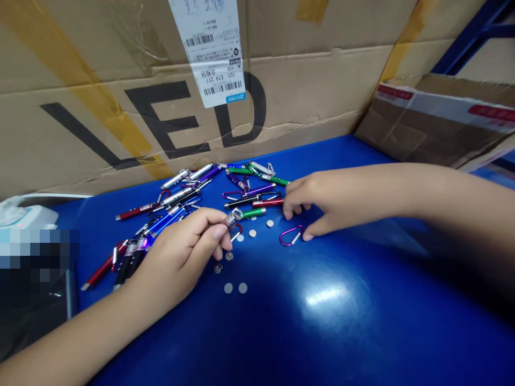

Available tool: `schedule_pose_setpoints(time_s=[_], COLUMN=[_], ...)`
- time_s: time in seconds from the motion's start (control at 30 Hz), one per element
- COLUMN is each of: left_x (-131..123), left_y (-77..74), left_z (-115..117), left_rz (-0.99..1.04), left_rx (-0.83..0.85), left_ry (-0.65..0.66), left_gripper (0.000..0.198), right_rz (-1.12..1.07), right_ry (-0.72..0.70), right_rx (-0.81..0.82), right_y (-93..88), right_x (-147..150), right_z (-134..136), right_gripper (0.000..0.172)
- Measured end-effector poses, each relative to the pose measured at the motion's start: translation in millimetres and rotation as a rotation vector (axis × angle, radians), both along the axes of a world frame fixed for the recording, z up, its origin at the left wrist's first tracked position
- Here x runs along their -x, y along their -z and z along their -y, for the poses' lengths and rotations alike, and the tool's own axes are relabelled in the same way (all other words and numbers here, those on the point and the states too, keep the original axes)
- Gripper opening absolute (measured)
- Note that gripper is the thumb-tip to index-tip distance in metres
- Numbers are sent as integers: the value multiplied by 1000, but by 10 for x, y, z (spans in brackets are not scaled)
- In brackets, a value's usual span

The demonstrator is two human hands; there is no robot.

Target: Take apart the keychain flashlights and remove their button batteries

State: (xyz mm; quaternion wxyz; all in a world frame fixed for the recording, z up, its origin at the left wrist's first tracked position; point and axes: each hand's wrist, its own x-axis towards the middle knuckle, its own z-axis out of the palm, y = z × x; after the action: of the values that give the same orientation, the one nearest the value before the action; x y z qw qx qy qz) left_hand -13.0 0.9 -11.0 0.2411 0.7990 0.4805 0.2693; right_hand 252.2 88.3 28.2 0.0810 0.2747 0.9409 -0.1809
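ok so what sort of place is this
Probably a small workshop or packing corner, though little of the room shows: a cardboard box marked LED bears a shipping label, and many small metal tubes lie on a blue tabletop.

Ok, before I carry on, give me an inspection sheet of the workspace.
Surface: glossy blue tabletop, reflecting a bright light patch.
Job's things: silver-ended tube in hand; small round discs scattered in front; purple carabiner lying on the surface.
Clutter: coloured pen-shaped tubes heaped behind and to the left, some with clips; a blue-violet glow among them.
Hands: left hand grips the tube; right hand has thumb and fingers apart, thumb by the carabiner, contact unclear.
Cables: none clearly made out.
Surroundings: large cardboard box marked LED behind; smaller box at right; white object at left edge.
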Motion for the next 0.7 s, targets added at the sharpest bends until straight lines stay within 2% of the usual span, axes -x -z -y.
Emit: schedule_pose_setpoints(time_s=[0.2,0.37,0.47,0.53,0.6,0.67,0.7], left_x=[6,17,-2,-18,-24,-19,-16], left_y=[23,72,122,157,167,139,114], left_z=[33,39,44,41,35,36,41], left_rz=[-4,19,99,209,277,203,128], left_rx=[-22,23,67,51,-28,-114,-142], left_ry=[85,84,51,14,6,57,86], left_gripper=[15,16,15,21,22,21,24], right_rz=[-7,-77,-219,-339,-450,-532,-558], right_ry=[-68,-27,29,107,175,207,216], right_rx=[55,54,102,247,478,674,721], right_y=[67,93,118,142,181,229,252], right_x=[185,219,247,285,337,394,420], right_z=[101,136,167,204,250,293,310], right_gripper=[13,11,10,10,9,8,9])
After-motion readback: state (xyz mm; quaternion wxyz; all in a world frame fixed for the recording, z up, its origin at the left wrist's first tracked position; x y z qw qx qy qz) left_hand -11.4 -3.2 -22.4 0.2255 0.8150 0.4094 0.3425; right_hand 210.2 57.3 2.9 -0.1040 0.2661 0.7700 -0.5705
